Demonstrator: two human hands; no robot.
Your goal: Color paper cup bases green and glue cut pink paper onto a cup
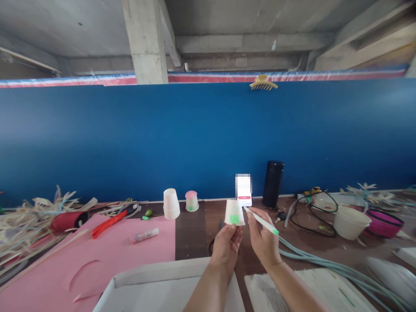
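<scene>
My left hand [228,243] grips a white paper cup [230,209] by its lower rim, the cup turned upside down. A green patch marks the cup's side near that rim. In my right hand [264,240] is a white marker pen [264,222] with a green end; its tip points left, close to the cup's right side. Whether the tip touches the cup I cannot tell. Behind the cup stands a lit phone [244,200]. Further left are a small cup with a pink cap-like top [191,201] and a stack of upturned white cups [171,204].
Pink paper [156,242] covers the table's left, with a glue stick [145,235] and red-handled pliers [109,224] on it. A white box [156,281] lies in front. A black flask [273,184], pale cables [312,258] and a white tub [351,222] stand or lie rightward. A blue partition [130,138] rises behind.
</scene>
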